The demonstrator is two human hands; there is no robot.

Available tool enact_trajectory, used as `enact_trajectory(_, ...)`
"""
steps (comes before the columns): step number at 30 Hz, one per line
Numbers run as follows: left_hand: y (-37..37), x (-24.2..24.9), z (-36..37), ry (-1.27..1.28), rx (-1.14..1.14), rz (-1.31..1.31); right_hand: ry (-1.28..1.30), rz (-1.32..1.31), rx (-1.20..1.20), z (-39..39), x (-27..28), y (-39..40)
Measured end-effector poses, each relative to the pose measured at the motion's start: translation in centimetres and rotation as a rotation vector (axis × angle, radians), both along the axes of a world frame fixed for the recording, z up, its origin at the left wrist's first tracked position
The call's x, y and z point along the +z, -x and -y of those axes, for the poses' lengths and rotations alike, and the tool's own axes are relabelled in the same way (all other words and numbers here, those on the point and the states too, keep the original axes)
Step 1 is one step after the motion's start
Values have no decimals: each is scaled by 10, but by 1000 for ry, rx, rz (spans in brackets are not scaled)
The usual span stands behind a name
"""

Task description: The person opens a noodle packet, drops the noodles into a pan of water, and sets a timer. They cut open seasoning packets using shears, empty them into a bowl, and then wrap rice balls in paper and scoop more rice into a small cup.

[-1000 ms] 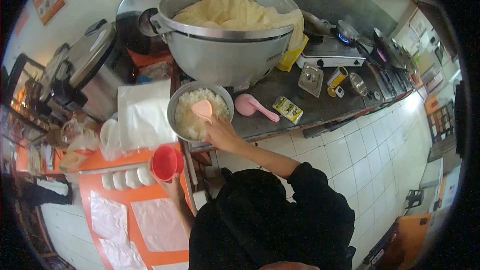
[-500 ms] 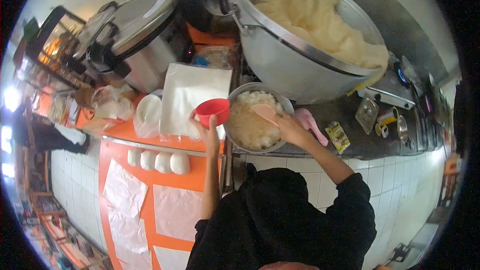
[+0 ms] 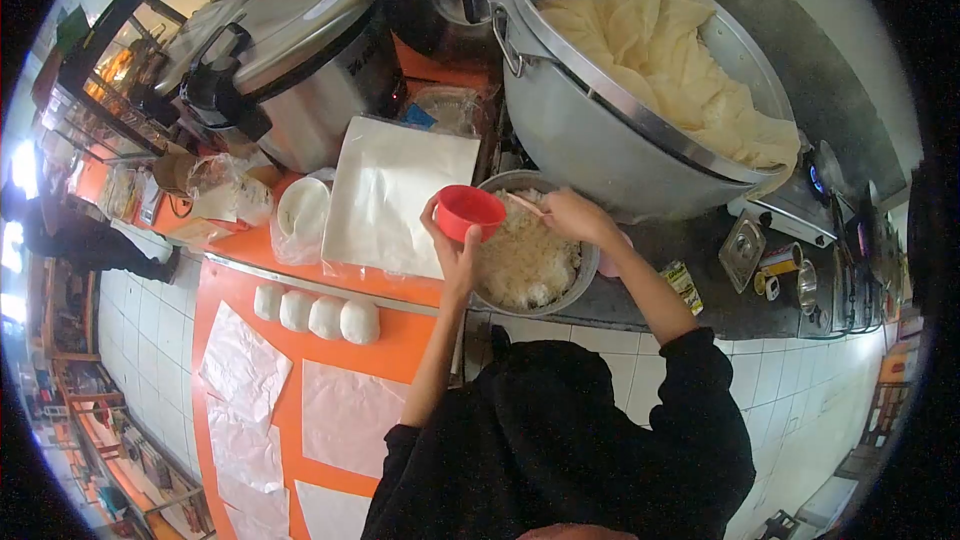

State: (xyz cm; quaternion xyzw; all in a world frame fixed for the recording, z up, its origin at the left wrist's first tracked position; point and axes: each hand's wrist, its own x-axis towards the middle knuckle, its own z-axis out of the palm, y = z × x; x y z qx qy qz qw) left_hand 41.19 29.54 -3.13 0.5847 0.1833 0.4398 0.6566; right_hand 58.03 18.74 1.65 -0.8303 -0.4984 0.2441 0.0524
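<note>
My left hand (image 3: 456, 252) grips a red cup (image 3: 471, 212), held at the left rim of a metal bowl of rice (image 3: 530, 258). The fingers of my right hand (image 3: 575, 218) are closed around a pale pink rice paddle (image 3: 527, 205), whose blade is over the upper part of the rice. Left of the cup lies a stack of white paper sheets (image 3: 400, 185). Several white rounded lumps (image 3: 325, 315) sit in a row on the orange table (image 3: 350, 352), with wrapping sheets (image 3: 350, 418) laid below them.
A big steamer pot (image 3: 600, 140) with yellowish cloth stands behind the bowl. Large cookers (image 3: 310, 70) are at the back left. A lit stove (image 3: 800, 205), small tins and a packet (image 3: 681, 287) are on the right. A person (image 3: 90, 240) stands far left.
The red cup has moved right, over the bowl's edge. The paddle has shifted toward the upper left of the rice, and my right hand has risen. The whole view has shifted slightly.
</note>
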Motion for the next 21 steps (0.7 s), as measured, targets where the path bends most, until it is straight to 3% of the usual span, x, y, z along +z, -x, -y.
enact_trajectory(1,2,-2,2,-31,-3,-36,41,-27,20,-5,-1,7)
enact_trajectory(3,-2,-6,-2,-68,1,-51,-277,207,116,3,12,46)
enact_trajectory(5,-3,-12,-3,-81,27,-51,-306,198,186,15,5,60)
enact_trajectory(7,-4,-18,-5,-76,59,-40,-50,-56,211,28,-37,49)
enact_trajectory(10,2,1,0,13,49,19,-136,-178,168,46,-63,17)
enact_trajectory(14,10,4,-12,7,75,30,-134,118,-5,78,28,32)
enact_trajectory(16,4,-1,-19,45,7,73,-68,271,-84,88,33,35)
enact_trajectory(19,-7,-8,-27,50,-62,46,-146,189,-111,75,-5,25)
enact_trajectory(21,-12,-3,-28,104,-101,91,-94,-2,-147,61,-18,15)
